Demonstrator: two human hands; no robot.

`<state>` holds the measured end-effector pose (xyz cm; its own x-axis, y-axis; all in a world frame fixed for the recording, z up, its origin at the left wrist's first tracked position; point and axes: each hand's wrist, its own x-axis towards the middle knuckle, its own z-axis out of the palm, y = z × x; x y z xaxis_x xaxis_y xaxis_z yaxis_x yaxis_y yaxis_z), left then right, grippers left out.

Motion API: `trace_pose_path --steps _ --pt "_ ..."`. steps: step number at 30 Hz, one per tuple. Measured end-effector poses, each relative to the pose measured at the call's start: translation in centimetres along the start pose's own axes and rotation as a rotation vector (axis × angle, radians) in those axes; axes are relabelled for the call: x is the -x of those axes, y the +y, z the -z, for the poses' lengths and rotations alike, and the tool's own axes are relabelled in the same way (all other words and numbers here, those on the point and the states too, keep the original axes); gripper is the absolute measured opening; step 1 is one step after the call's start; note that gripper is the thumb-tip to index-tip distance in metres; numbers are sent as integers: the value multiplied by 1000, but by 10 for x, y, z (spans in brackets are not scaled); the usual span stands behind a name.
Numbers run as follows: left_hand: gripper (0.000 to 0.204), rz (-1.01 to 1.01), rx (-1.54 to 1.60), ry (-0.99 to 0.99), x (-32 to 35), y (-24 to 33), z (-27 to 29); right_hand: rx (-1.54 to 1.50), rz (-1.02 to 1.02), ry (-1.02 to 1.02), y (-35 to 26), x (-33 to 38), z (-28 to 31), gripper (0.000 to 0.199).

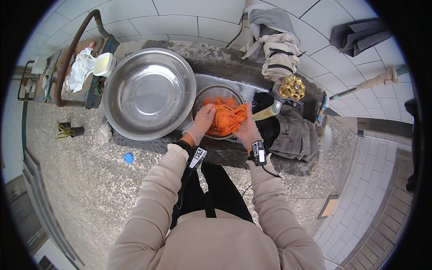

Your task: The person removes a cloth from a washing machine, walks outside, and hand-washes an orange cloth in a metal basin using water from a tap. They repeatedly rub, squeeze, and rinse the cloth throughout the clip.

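Observation:
A wet-looking bunched orange cloth lies in a small metal bowl, which stands in the sink. My left hand, in a clear thin glove, closes on the cloth's left side. On the right side, my gloved right hand grips the same cloth by its edge. Both hands are over the bowl. Part of the bowl is hidden by the cloth and hands. Just right of my right hand, a pale hose end hangs below a tap with a brass wheel handle.
A large steel basin rests on the stone ledge to the left. Grey and dark garments lie at the right. Wrapped pipes rise behind the tap. A white tub stands far left; a blue object lies on the floor.

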<state>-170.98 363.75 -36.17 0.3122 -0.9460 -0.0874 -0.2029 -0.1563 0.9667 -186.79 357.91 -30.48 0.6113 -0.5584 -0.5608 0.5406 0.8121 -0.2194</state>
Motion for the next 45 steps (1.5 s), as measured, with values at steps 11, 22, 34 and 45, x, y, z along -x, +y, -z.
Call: trace_pose_path --steps 11,22,34,45 --pt "31 195 80 -128 9 8 -12 233 406 239 23 -24 13 34" --pt "30 139 272 -36 -3 7 -4 1054 1015 376 45 -39 10 36" --pt "31 74 322 -19 -6 -13 -34 1378 965 659 45 -40 -34 33" --pt "39 477 597 -175 -3 7 -18 1437 759 790 47 -53 -13 40"
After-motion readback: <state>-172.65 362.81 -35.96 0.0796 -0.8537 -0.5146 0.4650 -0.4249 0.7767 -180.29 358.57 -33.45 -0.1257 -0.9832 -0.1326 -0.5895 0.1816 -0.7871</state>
